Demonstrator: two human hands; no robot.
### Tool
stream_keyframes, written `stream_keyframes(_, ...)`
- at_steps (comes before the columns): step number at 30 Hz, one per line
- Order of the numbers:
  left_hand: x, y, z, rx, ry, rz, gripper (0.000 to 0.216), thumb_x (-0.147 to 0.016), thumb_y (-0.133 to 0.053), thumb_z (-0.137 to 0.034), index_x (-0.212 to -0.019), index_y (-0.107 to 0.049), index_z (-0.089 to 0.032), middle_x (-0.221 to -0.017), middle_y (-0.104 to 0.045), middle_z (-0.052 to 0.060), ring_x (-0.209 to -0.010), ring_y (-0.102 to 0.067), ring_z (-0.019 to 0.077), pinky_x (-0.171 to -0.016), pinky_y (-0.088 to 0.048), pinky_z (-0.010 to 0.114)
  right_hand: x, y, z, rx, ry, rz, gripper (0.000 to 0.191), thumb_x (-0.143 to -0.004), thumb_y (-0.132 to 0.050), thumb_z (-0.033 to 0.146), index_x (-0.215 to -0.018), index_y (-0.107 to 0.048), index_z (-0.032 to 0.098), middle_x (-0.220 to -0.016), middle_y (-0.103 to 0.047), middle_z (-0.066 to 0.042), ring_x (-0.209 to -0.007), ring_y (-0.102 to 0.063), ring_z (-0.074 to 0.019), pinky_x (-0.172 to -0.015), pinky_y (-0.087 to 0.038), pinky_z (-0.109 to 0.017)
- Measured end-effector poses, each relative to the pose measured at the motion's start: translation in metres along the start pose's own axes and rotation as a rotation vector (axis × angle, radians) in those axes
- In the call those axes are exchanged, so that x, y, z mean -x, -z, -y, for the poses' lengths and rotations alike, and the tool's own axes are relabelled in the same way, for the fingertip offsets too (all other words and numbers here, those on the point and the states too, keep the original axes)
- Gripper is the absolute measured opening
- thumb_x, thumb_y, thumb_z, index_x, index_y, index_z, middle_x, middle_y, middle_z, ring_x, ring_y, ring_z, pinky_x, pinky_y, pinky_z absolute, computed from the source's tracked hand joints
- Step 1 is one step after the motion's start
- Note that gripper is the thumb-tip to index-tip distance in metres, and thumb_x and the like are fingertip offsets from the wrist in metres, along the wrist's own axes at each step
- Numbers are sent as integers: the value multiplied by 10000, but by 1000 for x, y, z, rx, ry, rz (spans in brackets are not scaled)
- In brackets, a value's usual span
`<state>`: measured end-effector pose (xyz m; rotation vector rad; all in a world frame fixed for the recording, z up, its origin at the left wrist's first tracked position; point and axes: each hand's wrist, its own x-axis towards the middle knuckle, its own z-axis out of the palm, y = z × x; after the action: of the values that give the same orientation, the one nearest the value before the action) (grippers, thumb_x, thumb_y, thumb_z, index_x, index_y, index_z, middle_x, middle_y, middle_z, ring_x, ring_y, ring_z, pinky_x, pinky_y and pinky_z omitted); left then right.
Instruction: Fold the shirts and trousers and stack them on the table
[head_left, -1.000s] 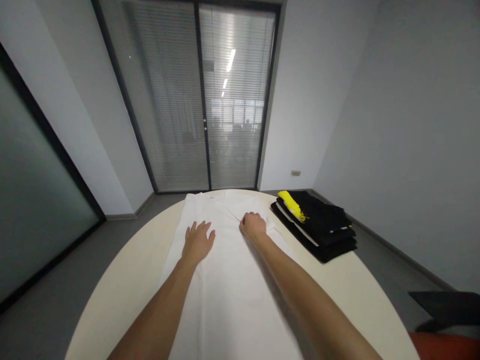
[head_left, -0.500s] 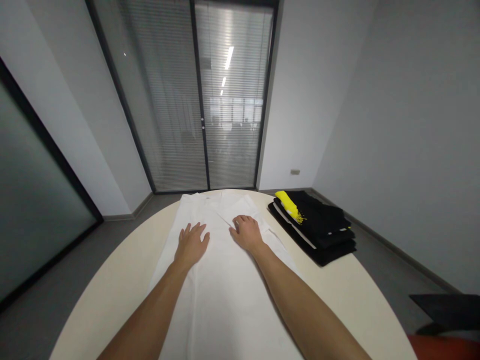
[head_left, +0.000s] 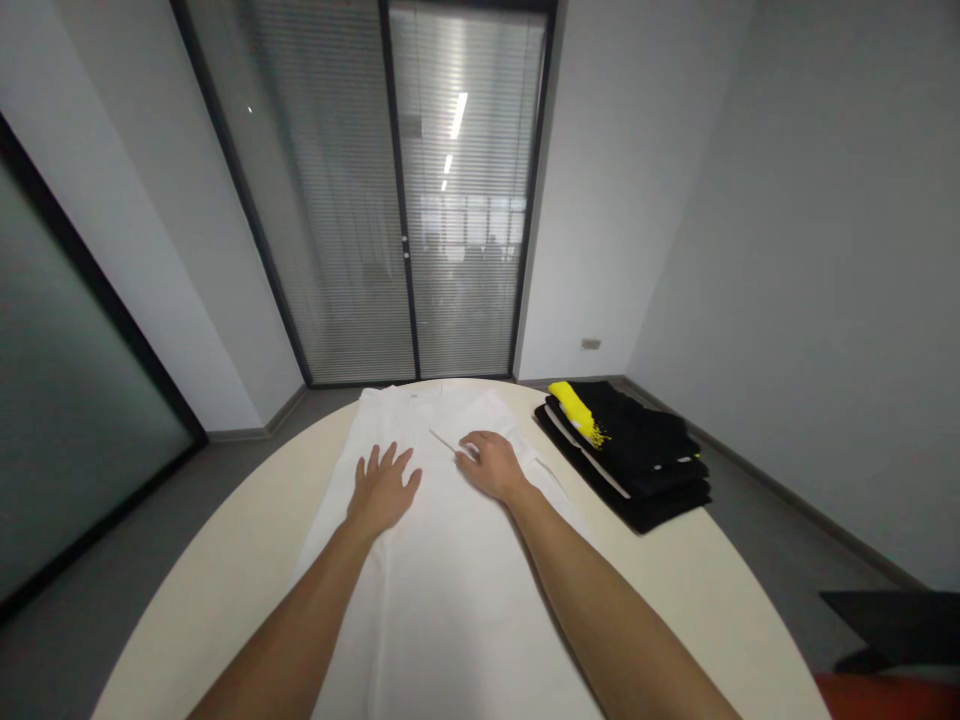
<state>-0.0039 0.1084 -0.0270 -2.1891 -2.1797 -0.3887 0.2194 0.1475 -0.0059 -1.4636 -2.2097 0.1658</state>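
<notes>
A white garment lies spread lengthwise over the round table, its far end near the table's back edge. My left hand rests flat on its left part, fingers spread and holding nothing. On the right part, my right hand has its fingers curled and the thumb drawn in, closed at the end of a thin slanting slit or edge in the cloth. The fingertips partly hide what they grip there.
Folded dark clothes with a yellow print form a stack on the right of the pale round table. A black and red chair stands at the lower right. Behind the table are a glass partition and white walls.
My right hand has shifted slightly left, and the slanting edge beside its fingertips shows more sharply. My left hand stays in nearly the same place, its fingers a little more spread.
</notes>
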Motion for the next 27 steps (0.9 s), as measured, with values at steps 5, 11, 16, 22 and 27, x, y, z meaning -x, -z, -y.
stream_keyframes(5, 3, 1, -4, -29, 24, 66, 651, -958, -324, -603, -1525, -380, -289, -1633, -254, 83, -1505, -147, 385, -1191, -113, 604, 9, -4, 2, 33, 6, 75, 559, -883, -559, 505, -1386, -545, 262, -1496, -483, -94, -1413, -338, -316, -1160, -130, -562)
stream_keyframes(11, 13, 4, -5, -42, 49, 85, 677, -945, -309, -630, -1539, -343, -306, -1645, -215, 72, -1510, -124, 382, -1187, -101, 614, 23, 4, 14, 75, 11, 36, 534, -882, -538, 484, -1362, -568, 253, -1450, -534, -99, -1381, -382, -304, -1169, -105, -551)
stream_keyframes(16, 34, 9, -8, -23, 47, 75, 667, -951, -322, -612, -1537, -350, -296, -1640, -225, 85, -1508, -119, 393, -1182, -101, 623, 40, 11, 22, 66, 16, 50, 533, -891, -522, 482, -1362, -576, 239, -1448, -539, -104, -1365, -409, -304, -1165, -131, -546)
stream_keyframes(22, 67, 15, -16, -6, 54, 40, 662, -943, -362, -596, -1523, -386, -277, -1623, -273, 101, -1500, -150, 405, -1169, -108, 648, 68, 15, 29, 57, 1, 72, 552, -895, -527, 498, -1382, -561, 240, -1491, -491, -106, -1396, -370, -295, -1165, -157, -525)
stream_keyframes(27, 93, 19, -24, -15, 73, 77, 680, -940, -346, -595, -1534, -363, -265, -1626, -266, 114, -1496, -146, 420, -1154, -118, 667, 92, 21, 34, 55, 30, 96, 585, -897, -529, 528, -1414, -524, 254, -1530, -439, -112, -1423, -329, -308, -1163, -152, -544)
